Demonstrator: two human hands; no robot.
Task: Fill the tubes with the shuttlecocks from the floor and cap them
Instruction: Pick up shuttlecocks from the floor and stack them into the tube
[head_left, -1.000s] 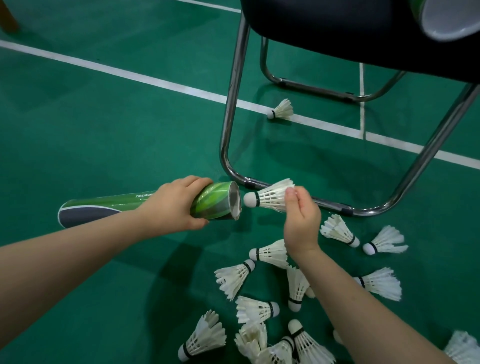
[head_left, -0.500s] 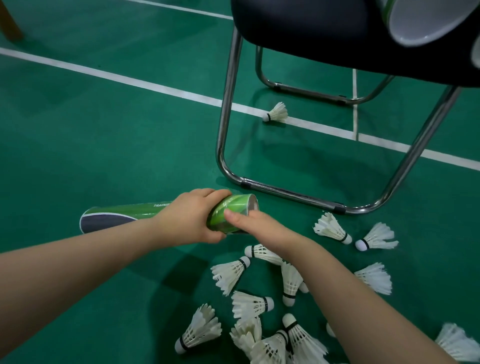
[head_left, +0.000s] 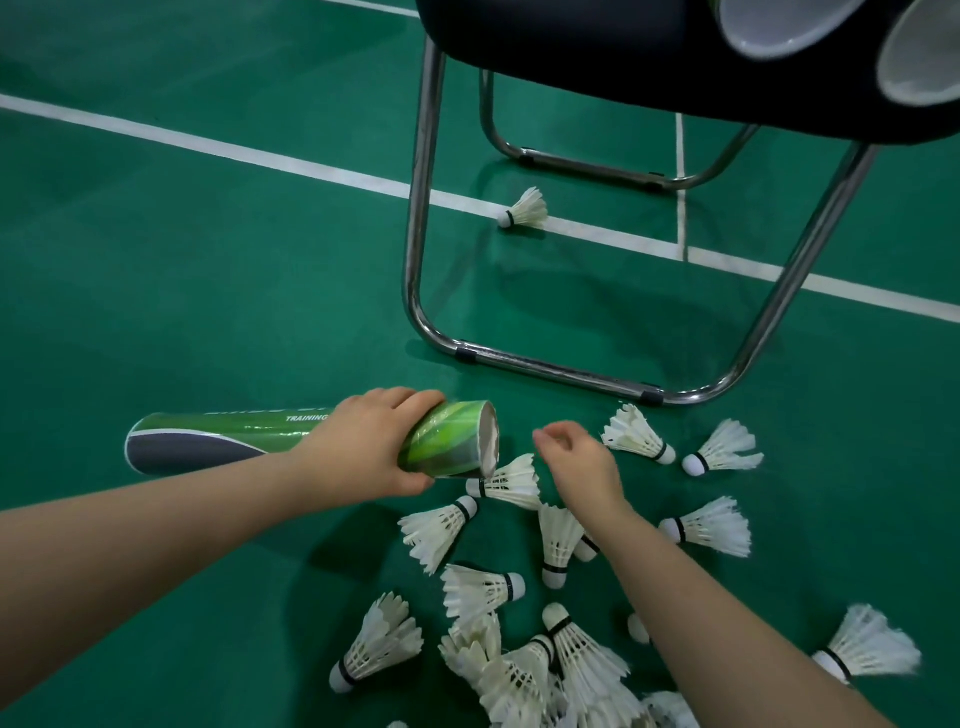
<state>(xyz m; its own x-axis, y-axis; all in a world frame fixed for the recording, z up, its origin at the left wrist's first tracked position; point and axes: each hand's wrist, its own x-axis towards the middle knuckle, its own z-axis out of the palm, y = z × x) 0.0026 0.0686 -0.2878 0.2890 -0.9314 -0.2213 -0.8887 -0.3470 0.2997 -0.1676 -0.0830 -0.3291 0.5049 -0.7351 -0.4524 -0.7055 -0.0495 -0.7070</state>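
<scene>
Low over the floor (head_left: 208, 286), the green tube (head_left: 234, 436) lies level, its mouth toward the scattered shuttlecocks (head_left: 478, 592). Your left hand (head_left: 363, 447) wraps it near the mouth. Your right hand (head_left: 582, 462) hovers empty, fingers loosely curled. You're mid-fill: next, pinch the nearest one, cork first.

The right hand (head_left: 582, 462) is drawing back from the open mouth of the green tube (head_left: 452, 441), its fingers now loosely curled and empty. The shuttlecock it was pinching a second ago is no longer in its grip.

Green tube (head_left: 270, 439) horizontal, uncapped; white shuttlecocks (head_left: 498, 623) scattered on floor.
</scene>
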